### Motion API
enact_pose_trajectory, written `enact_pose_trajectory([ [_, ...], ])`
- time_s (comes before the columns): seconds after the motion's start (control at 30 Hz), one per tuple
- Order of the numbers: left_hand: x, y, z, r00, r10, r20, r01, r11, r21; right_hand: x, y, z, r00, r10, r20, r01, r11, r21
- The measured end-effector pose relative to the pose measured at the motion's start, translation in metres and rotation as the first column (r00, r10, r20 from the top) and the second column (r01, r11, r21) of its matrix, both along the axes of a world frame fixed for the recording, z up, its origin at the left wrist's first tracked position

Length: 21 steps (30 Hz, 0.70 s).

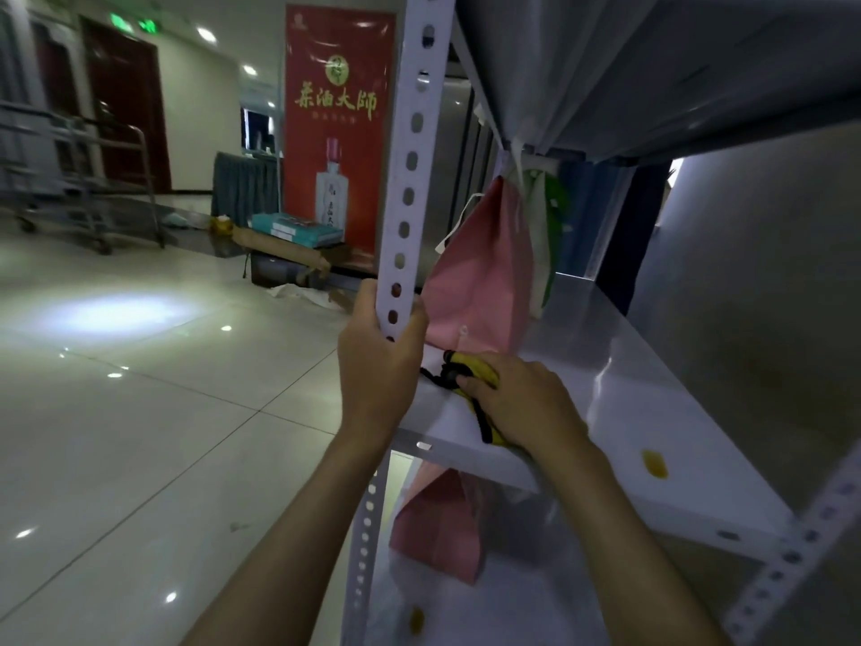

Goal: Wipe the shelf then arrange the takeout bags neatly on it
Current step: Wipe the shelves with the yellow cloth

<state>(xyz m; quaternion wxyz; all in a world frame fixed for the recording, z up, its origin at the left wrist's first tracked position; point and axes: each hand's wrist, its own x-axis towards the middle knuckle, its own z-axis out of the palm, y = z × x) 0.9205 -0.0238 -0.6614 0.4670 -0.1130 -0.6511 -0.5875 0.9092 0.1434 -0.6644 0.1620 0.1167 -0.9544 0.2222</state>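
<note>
Our left hand [379, 361] grips the white perforated metal upright [410, 179], fingers wrapped round it. Our right hand [522, 398] presses a yellow cloth with black trim [470, 366] onto the white metal shelf [652, 412], fingers curled over it. A pink paper takeout bag [480, 282] stands just beyond, a white-and-green bag [547, 235] behind it.

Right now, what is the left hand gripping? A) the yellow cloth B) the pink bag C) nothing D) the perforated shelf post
D: the left hand wraps the perforated shelf post, while the right hand presses the yellow cloth on the shelf.
</note>
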Motion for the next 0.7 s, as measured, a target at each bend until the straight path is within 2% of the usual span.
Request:
enact_pose_trajectory([
  [0.2, 0.007, 0.006, 0.000, 1.000, 0.022, -0.002, -0.022, 1.000, -0.008, 0.032, -0.012, -0.007, 0.995, -0.053, -0.088, 0.055, 0.998, 0.018],
  [0.4, 0.022, 0.006, 0.008, 0.999, -0.014, 0.041, 0.016, 0.999, -0.030, 0.066, -0.026, -0.019, 0.971, -0.043, -0.237, 0.078, 0.987, 0.142],
  [0.7, 0.018, -0.001, 0.008, 0.995, -0.054, 0.090, 0.056, 0.998, -0.027, 0.047, -0.030, -0.005, 0.988, -0.022, -0.151, 0.042, 0.990, 0.136],
])
